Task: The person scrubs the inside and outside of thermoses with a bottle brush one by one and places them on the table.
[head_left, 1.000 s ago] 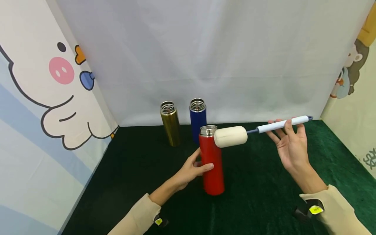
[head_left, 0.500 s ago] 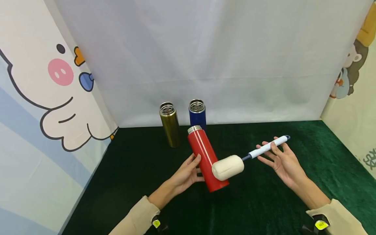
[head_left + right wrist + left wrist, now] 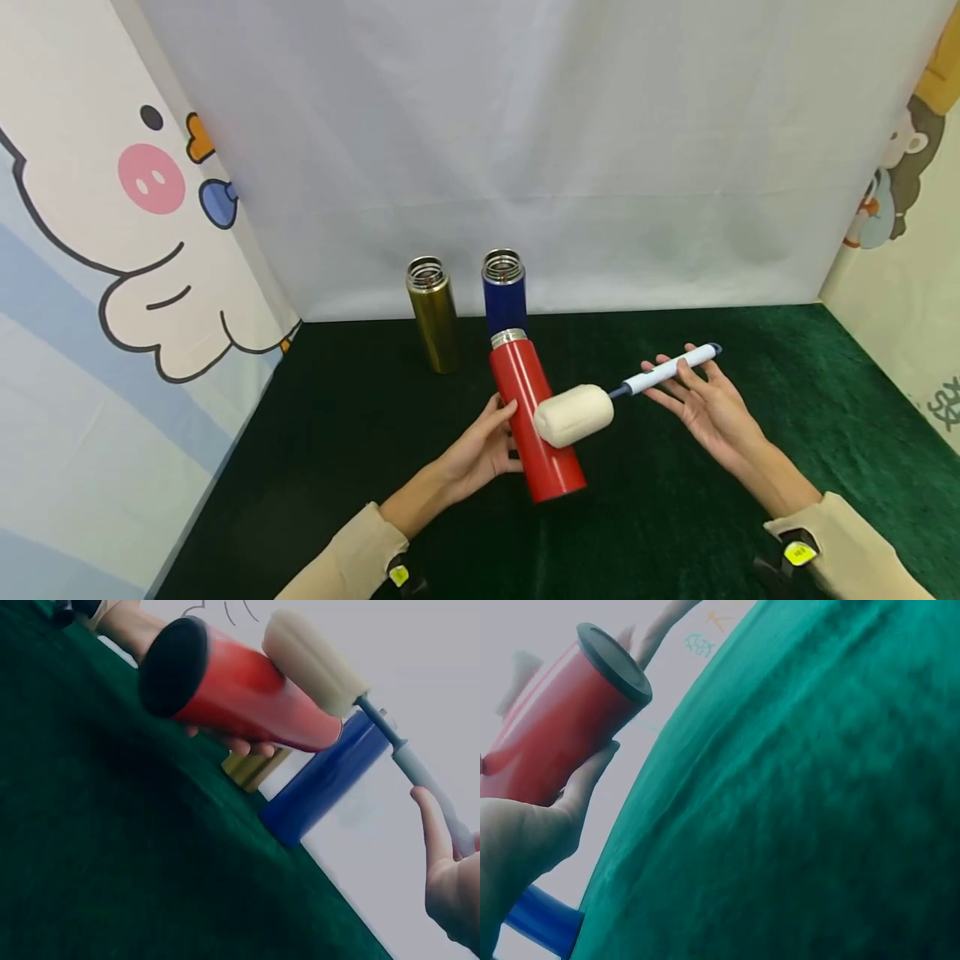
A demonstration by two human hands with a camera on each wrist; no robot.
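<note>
My left hand (image 3: 480, 450) grips a red thermos bottle (image 3: 528, 392) by its side and holds it tilted, its steel neck leaning up and left. In the left wrist view the dark base of the red bottle (image 3: 555, 727) shows, raised off the cloth. A bottle brush (image 3: 573, 415) with a cream sponge head and a pale handle is pinched between the thumb and fingers of my right hand (image 3: 708, 408). Its sponge head overlaps the red bottle's lower side in the head view; the right wrist view shows the sponge (image 3: 311, 664) close against the bottle's wall, contact uncertain.
Behind the red bottle stand a blue thermos bottle (image 3: 504, 296) and a gold one (image 3: 433, 317), both upright with uncapped steel necks. Dark green cloth (image 3: 360, 433) covers the table. A pale curtain (image 3: 600, 167) hangs at the back, with printed panels on both sides.
The red bottle has gone from upright to tilted, its neck swinging left. My right hand has brought the brush down and left, so the sponge sits lower along the bottle.
</note>
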